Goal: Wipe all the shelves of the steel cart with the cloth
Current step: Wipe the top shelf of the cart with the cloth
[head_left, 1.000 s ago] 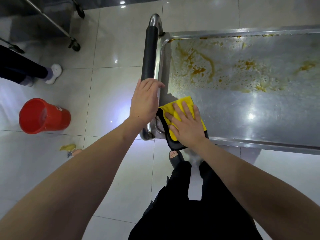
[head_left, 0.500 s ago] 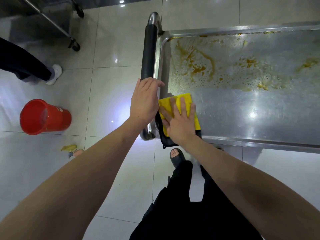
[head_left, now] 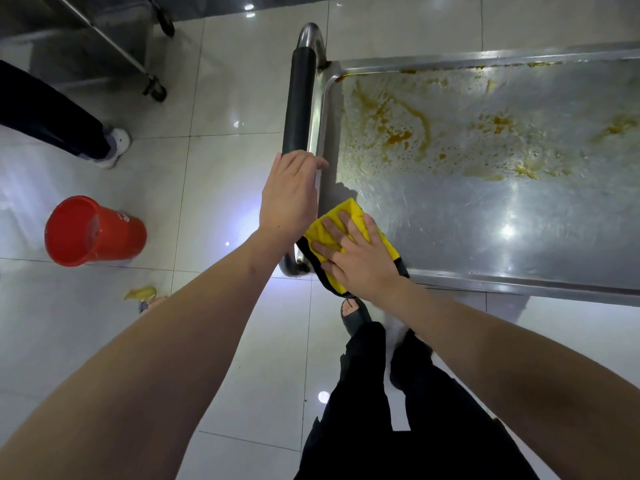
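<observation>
The steel cart's top shelf [head_left: 519,237] fills the right of the head view, smeared with orange-brown stains across its far half. A yellow cloth with a black edge [head_left: 349,213] lies on the shelf's near left corner. My right hand [head_left: 360,258] presses flat on the cloth with fingers spread and straight. My left hand [head_left: 289,195] rests over the cart's black-padded handle [head_left: 298,105], fingers curled round the bar.
A red bucket [head_left: 93,232] stands on the tiled floor at the left. Another person's leg and white shoe [head_left: 114,147] are further back left, near a second cart's wheels [head_left: 156,90]. A yellow scrap [head_left: 140,293] lies on the floor. My feet are below the cart corner.
My right hand has slid the cloth back and forth a little at the shelf's near left corner. My left hand has stayed on the handle.
</observation>
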`<move>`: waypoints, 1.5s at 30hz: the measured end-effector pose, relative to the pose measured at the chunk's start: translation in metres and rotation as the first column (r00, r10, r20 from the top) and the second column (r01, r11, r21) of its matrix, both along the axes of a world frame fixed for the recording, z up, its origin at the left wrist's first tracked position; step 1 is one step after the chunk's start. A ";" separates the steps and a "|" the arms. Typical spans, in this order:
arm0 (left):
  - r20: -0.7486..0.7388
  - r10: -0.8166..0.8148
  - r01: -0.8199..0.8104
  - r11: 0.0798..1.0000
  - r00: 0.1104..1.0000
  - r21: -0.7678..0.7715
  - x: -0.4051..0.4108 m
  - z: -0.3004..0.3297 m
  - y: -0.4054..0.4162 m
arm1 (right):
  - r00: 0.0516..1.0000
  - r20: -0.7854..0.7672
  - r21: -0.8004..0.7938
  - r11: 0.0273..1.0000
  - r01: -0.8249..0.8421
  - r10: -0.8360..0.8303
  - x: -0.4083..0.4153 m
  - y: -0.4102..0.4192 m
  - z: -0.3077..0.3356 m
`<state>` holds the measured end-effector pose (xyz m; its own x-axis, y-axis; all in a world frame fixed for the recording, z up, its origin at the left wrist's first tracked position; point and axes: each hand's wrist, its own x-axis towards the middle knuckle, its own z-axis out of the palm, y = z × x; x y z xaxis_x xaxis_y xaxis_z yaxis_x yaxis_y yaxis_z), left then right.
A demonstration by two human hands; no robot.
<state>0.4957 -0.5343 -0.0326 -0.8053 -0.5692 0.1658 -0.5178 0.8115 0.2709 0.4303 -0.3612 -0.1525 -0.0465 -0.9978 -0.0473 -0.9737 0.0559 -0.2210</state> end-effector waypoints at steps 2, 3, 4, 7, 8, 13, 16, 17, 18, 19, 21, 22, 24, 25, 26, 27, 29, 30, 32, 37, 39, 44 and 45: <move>-0.012 -0.013 0.013 1.000 1.000 -0.006 0.001 0.000 0.000 | 1.000 -0.004 -0.028 0.999 -0.027 0.027 -0.010 0.014 -0.002; -0.015 -0.022 0.022 1.000 1.000 -0.008 0.001 -0.001 0.000 | 1.000 -0.010 -0.034 0.999 -0.030 0.030 -0.015 0.023 -0.003; -0.013 -0.025 0.025 1.000 1.000 -0.009 0.002 -0.001 -0.001 | 0.999 -0.016 -0.035 0.999 -0.029 0.028 -0.020 0.030 -0.004; 0.005 -0.016 0.017 1.000 1.000 -0.016 0.003 0.001 -0.001 | 0.999 -0.031 -0.038 0.999 -0.028 0.027 -0.033 0.049 -0.008; 0.008 -0.019 0.019 1.000 1.000 -0.023 0.004 0.001 0.000 | 0.999 -0.044 -0.039 0.999 -0.032 0.031 -0.038 0.055 -0.009; 0.032 -0.015 0.015 1.000 0.999 -0.022 0.003 0.002 0.004 | 0.994 -0.095 -0.056 0.997 -0.050 0.045 -0.066 0.086 -0.013; 0.033 0.011 -0.010 1.000 0.999 -0.020 0.003 0.001 0.005 | 0.994 -0.100 -0.062 0.997 -0.055 0.049 -0.069 0.089 -0.013; 0.033 0.023 -0.023 1.000 0.999 -0.016 0.003 0.001 0.005 | 0.994 -0.098 -0.057 0.997 -0.054 0.048 -0.067 0.088 -0.013; 0.027 0.030 -0.030 1.000 0.999 -0.008 0.002 0.001 0.006 | 0.994 -0.096 -0.044 0.998 -0.049 0.044 -0.065 0.086 -0.013; 0.015 0.032 -0.032 0.999 0.999 -0.001 0.002 0.001 0.005 | 0.996 -0.088 -0.027 0.999 -0.034 0.032 -0.061 0.084 -0.012; -0.017 0.031 -0.030 1.000 0.999 0.008 0.001 0.001 0.005 | 0.998 -0.059 0.005 1.000 0.015 -0.014 -0.049 0.077 -0.010; -0.032 0.030 -0.029 1.000 0.999 0.010 0.001 0.000 0.005 | 0.998 -0.041 0.012 0.999 0.042 -0.042 -0.040 0.070 -0.008; -0.046 0.031 -0.031 0.999 0.998 0.019 0.001 -0.001 0.005 | 0.998 -0.007 0.019 0.997 0.070 -0.070 -0.021 0.050 -0.004; -0.044 0.033 -0.032 0.999 0.999 0.023 0.001 -0.001 0.005 | 0.998 0.003 0.024 0.997 0.069 -0.069 -0.011 0.037 -0.001; -0.038 0.032 -0.031 0.999 0.999 0.025 0.001 -0.001 0.005 | 0.998 0.008 0.032 0.998 0.058 -0.059 -0.002 0.024 0.001; -0.032 0.031 -0.030 0.999 0.999 0.025 0.002 -0.001 0.005 | 0.999 0.010 0.042 0.998 0.047 -0.047 0.006 0.012 0.002; -0.032 0.021 -0.020 1.000 0.999 0.019 0.002 -0.001 0.004 | 0.999 0.016 0.055 0.998 0.034 -0.035 0.013 -0.005 0.000; -0.038 0.015 -0.015 1.000 0.999 0.019 0.002 -0.001 0.003 | 0.999 0.016 0.056 0.998 0.035 -0.036 0.014 -0.012 -0.003; -0.056 0.007 -0.005 1.000 0.998 0.024 0.003 -0.001 0.002 | 0.998 0.004 0.062 0.996 0.059 -0.059 0.010 -0.023 -0.008; -0.086 -0.002 0.006 0.999 0.996 0.044 0.002 -0.001 0.001 | 0.988 -0.009 0.134 0.979 0.155 -0.155 -0.017 -0.066 -0.002; -0.088 -0.007 0.012 0.999 0.996 0.051 0.002 -0.001 0.000 | 0.985 -0.027 0.151 0.973 0.173 -0.171 -0.019 -0.072 0.002; -0.051 0.022 -0.020 0.998 0.998 0.055 0.003 -0.003 -0.001 | 0.981 -0.026 0.180 0.964 0.193 -0.192 0.000 -0.061 0.004; -0.043 0.027 -0.025 0.998 0.999 0.049 0.003 -0.003 -0.002 | 0.983 -0.012 0.182 0.967 0.181 -0.182 0.005 -0.056 0.004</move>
<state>0.4989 -0.5360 -0.0360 -0.7829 -0.5980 0.1720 -0.5254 0.7834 0.3320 0.4348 -0.4176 -0.1481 -0.2252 -0.9474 -0.2276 -0.9426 0.2709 -0.1951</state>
